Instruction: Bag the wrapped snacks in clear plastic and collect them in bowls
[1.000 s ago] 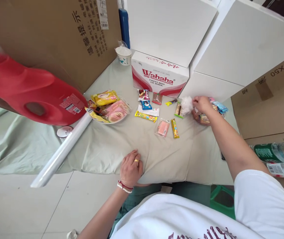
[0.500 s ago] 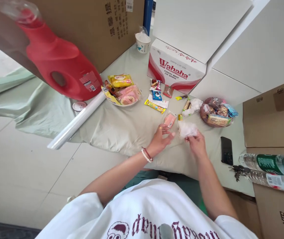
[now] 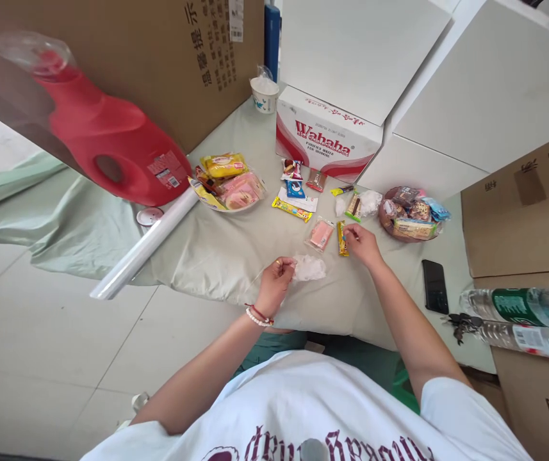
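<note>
Film of crumpled translucent white plastic (image 3: 310, 268) was seen in the head view, pinched between the thumb and fingers of the left hand (image 3: 275, 280), over the pale green cloth (image 3: 236, 256) near its front edge. A slim yellow-wrapped snack bar (image 3: 342, 239) was met along its right side by the bent fingertips of the right hand (image 3: 364, 246); whether it was gripped could not be told. Just left of that bar, a flat pink snack in clear wrapping (image 3: 321, 234) was laid. Farther right, wrapped snacks were heaped in a round brown bowl (image 3: 393, 232).
</note>
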Demonstrator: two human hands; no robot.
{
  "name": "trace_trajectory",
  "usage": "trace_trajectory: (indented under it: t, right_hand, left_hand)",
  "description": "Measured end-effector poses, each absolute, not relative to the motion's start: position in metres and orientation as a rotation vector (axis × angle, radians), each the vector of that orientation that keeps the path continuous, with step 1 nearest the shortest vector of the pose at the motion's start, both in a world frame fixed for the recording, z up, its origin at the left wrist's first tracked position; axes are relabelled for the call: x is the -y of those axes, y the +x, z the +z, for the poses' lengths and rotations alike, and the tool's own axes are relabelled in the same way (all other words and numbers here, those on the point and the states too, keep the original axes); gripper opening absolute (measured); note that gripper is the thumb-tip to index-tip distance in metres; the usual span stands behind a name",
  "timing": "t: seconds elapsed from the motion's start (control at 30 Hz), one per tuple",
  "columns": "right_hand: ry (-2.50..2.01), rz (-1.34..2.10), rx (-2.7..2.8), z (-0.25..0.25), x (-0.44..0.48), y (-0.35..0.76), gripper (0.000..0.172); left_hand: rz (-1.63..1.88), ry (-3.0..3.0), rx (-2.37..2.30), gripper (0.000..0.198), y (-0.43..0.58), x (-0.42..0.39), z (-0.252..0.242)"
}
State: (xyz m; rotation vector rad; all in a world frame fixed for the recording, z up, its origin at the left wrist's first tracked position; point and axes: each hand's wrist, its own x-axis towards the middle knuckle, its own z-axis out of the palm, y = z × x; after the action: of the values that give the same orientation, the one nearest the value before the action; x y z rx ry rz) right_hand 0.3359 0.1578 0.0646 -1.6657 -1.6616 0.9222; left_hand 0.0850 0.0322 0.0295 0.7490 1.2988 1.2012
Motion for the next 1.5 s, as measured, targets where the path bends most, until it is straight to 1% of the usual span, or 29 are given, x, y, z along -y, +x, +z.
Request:
trace_trajectory:
  t: [0.07, 0.1, 0.23, 0.27, 0.3, 0.4, 0.53, 0.6, 0.67, 0.73, 0.8, 0.93, 1.0, 1.07, 1.1, 1.17, 1.23, 1.37, 1.43, 1.5]
  right_hand:
    - [-1.582, 1.013, 1.626, 0.074, -0.175, 0.317, 0.037]
    - [-1.481, 1.123, 1.625, 0.079, -0.176, 0.306, 0.041]
    - [-1.017, 1.746, 1.686, 0.091, -0.140, 0.266, 0.062]
    - [-0.986, 1.861, 1.644, 0.089, -0.126, 0.258, 0.063]
    - [-0.994, 1.943, 1.563, 0.086, -0.112, 0.251, 0.060]
    - [-1.063, 2.039, 1.193, 0.067, -0.080, 0.242, 0.044]
    - [-1.109, 1.997, 0.886, 0.051, -0.061, 0.255, 0.043]
    - [-1.142, 1.922, 0.828, 0.051, -0.057, 0.266, 0.041]
    - [-1.163, 1.872, 0.831, 0.055, -0.054, 0.275, 0.039]
    - [-1.176, 1.834, 0.878, 0.061, -0.052, 0.280, 0.037]
    - [-1.185, 1.796, 0.889, 0.064, -0.050, 0.284, 0.035]
    - [-1.150, 1.728, 0.672, 0.062, -0.048, 0.298, 0.030]
    - [-1.100, 1.719, 0.527, 0.059, -0.046, 0.308, 0.027]
    - [-1.044, 1.722, 0.403, 0.057, -0.043, 0.317, 0.023]
    - [-1.014, 1.722, 0.361, 0.058, -0.041, 0.319, 0.022]
    - [-0.946, 1.713, 0.340, 0.060, -0.038, 0.321, 0.018]
    - [-0.888, 1.695, 0.393, 0.063, -0.037, 0.319, 0.013]
    - [-0.902, 1.621, 0.613, 0.069, -0.036, 0.306, 0.008]
    - [-0.952, 1.560, 0.755, 0.071, -0.034, 0.299, 0.007]
    - [-0.982, 1.517, 0.901, 0.074, -0.031, 0.294, 0.006]
  left_hand:
    - [1.263, 0.831, -1.307, 0.022, 0.075, -0.028, 0.038]
    - [1.291, 0.888, -1.294, 0.022, 0.072, -0.026, 0.042]
    - [1.326, 1.003, -1.217, 0.024, 0.064, -0.025, 0.053]
    - [1.335, 0.982, -1.213, 0.026, 0.064, -0.026, 0.052]
    - [1.348, 0.945, -1.215, 0.027, 0.065, -0.028, 0.051]
    - [1.376, 0.776, -1.228, 0.028, 0.071, -0.035, 0.041]
    - [1.398, 0.617, -1.281, 0.025, 0.076, -0.039, 0.033]
    - [1.368, 0.638, -1.267, 0.028, 0.076, -0.037, 0.036]
    - [1.244, 0.733, -1.196, 0.034, 0.076, -0.033, 0.040]
    - [1.088, 0.839, -1.123, 0.035, 0.076, -0.028, 0.044]
    - [1.025, 0.933, -1.111, 0.029, 0.076, -0.023, 0.048]
    - [1.136, 1.318, -1.103, 0.011, 0.066, -0.013, 0.054]
    - [1.124, 1.563, -1.043, 0.017, 0.057, -0.009, 0.054]
    - [1.028, 1.741, -1.040, 0.025, 0.047, -0.006, 0.053]
    - [0.979, 1.766, -1.071, 0.026, 0.043, -0.005, 0.051]
    - [0.913, 1.711, -1.135, 0.024, 0.040, -0.005, 0.048]
    - [0.927, 1.545, -1.160, 0.025, 0.043, -0.009, 0.048]
    - [1.005, 0.843, -1.319, 0.040, 0.066, -0.023, 0.059]
    - [0.869, 0.554, -1.302, 0.052, 0.080, -0.030, 0.068]
    - [0.690, 0.489, -1.192, 0.064, 0.091, -0.035, 0.072]
